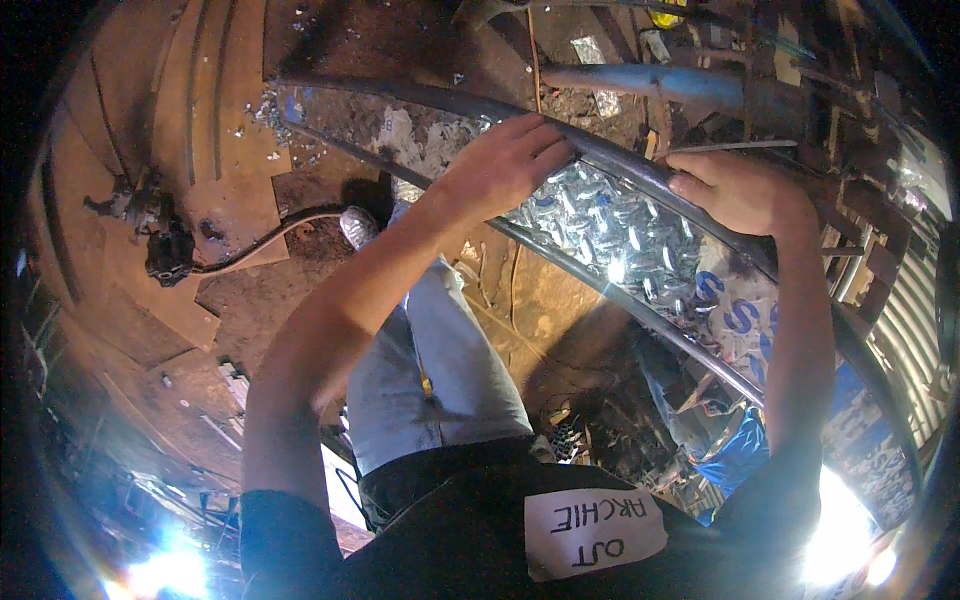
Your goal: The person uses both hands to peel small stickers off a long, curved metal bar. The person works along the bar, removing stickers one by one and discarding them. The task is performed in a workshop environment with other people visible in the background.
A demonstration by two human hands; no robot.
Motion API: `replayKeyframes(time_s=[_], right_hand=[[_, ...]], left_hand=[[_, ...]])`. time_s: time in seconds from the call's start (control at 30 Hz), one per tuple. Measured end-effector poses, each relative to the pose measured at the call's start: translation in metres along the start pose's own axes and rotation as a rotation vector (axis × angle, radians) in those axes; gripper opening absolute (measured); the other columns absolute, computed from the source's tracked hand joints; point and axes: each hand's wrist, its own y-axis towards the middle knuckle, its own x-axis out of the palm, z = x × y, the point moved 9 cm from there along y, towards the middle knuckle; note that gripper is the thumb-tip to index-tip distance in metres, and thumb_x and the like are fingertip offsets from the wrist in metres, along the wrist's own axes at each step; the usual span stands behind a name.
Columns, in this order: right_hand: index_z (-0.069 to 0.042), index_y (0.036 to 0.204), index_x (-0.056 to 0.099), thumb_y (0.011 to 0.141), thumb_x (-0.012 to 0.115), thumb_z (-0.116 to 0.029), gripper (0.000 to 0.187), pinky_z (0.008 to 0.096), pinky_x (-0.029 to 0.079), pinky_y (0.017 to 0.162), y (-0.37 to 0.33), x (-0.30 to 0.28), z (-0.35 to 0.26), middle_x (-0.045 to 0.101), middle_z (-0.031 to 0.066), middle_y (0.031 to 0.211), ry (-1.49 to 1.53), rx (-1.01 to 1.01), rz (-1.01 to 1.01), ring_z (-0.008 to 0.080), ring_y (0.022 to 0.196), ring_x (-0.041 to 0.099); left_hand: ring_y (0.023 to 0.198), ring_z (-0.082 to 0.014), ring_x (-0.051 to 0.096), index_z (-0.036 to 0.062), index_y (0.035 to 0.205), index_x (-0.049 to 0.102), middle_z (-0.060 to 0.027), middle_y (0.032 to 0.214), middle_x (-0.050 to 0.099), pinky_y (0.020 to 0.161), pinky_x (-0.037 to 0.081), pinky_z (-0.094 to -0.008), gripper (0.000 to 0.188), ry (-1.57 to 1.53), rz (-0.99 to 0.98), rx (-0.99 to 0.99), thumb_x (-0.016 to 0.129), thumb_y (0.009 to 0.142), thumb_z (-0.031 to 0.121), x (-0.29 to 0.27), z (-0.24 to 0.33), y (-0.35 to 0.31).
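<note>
One slim metal strip (700, 355) edges the narrow bench (410, 140); countless shiny shards (590, 225) lie mid-bench. Along its far edge, left hand (515, 160) and right hand (750, 190) curl against one smooth dark tube (620, 164); whether either grips, one cannot tell.

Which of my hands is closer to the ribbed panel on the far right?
Right. Your right hand, on the dark bar, is left of the ribbed panel; your left hand is farther left, at the same bar.
</note>
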Motion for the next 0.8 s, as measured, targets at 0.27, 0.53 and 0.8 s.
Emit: replayKeyframes(time_s=[0.27,0.53,0.8], right_hand=[[-0.003,0.139,0.044,0.1,0.037,-0.046,0.058,0.0411,0.033,0.111,0.0,0.003,0.0,0.046,0.0217,0.141,0.012,-0.021,-0.061,0.0351,0.132,0.043],[-0.005,0.13,0.051,0.101,0.035,-0.043,0.051,0.0429,0.038,0.106,-0.002,0.001,-0.003,0.054,0.0218,0.129,0.031,-0.049,-0.03,0.0365,0.123,0.05],[-0.012,0.123,0.058,0.099,0.044,-0.039,0.039,0.0435,0.047,0.092,0.001,0.004,0.001,0.064,0.017,0.114,0.051,-0.057,-0.034,0.0351,0.106,0.061]], left_hand=[[0.103,-0.0321,0.057,0.0033,0.109,0.058,-0.0132,0.106,0.058,0.088,0.05,-0.0391,0.028,0.045,-0.097,0.019,0.055,0.083,0.015,-0.001,0.004,0.013],[0.101,-0.0352,0.059,0.005,0.103,0.061,-0.0135,0.104,0.062,0.084,0.05,-0.0438,0.02,-0.209,-0.05,-0.507,0.055,0.085,0.012,-0.014,-0.051,0.032],[0.101,-0.0253,0.06,0.0146,0.101,0.068,-0.0072,0.101,0.067,0.087,0.046,-0.0445,0.023,0.153,0.128,-0.431,0.06,0.08,0.016,-0.014,0.005,-0.022]])
